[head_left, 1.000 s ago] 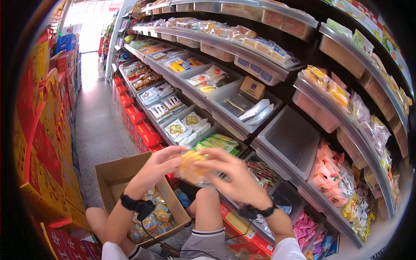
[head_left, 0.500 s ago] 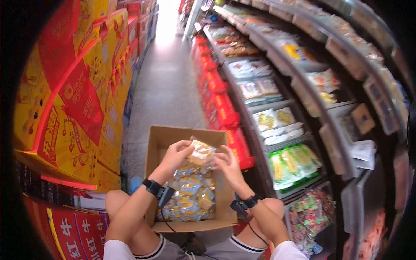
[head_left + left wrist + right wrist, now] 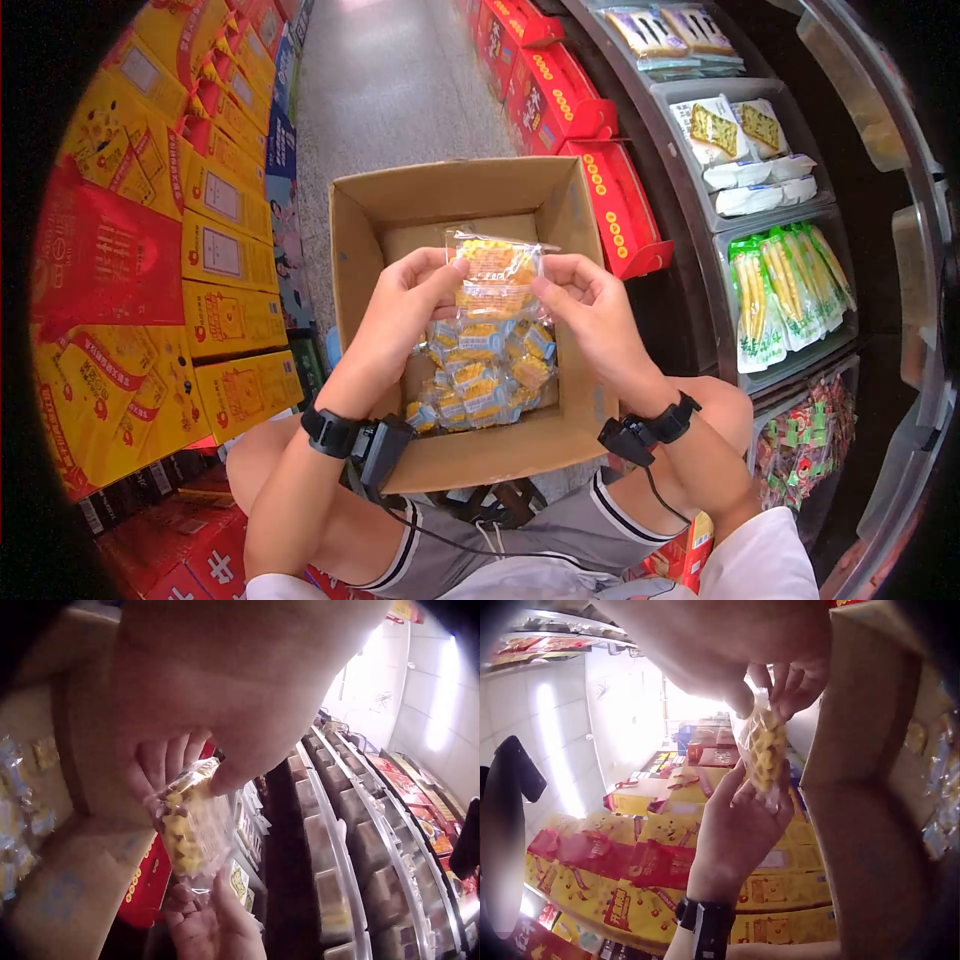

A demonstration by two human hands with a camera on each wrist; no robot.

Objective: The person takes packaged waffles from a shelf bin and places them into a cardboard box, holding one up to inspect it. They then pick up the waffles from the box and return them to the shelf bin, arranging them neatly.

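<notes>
Both hands hold one clear packet of yellow snacks [image 3: 497, 278] above an open cardboard box [image 3: 480, 470]. The left hand [image 3: 408, 300] pinches its left edge between thumb and fingers; the right hand [image 3: 595, 310] pinches the opposite edge. In the left wrist view the packet [image 3: 191, 829] spans from one hand to the other, its wrapper crinkled. The right wrist view has the yellow pieces [image 3: 766, 754] visible through the wrapper. Beneath the hands, several blue-and-yellow packets [image 3: 480, 375] lie in the box.
Yellow and red cartons [image 3: 225, 250] are stacked on the left. Red boxes [image 3: 620, 205] line the foot of the shelf at the right, beside bins of white packets [image 3: 765, 195] and green packs [image 3: 790, 290]. A grey floor aisle [image 3: 385, 90] runs ahead, beyond the box.
The hands have moved with the packet from beside the shelf to above the box. The head view has turned from the shelves down toward the box.
</notes>
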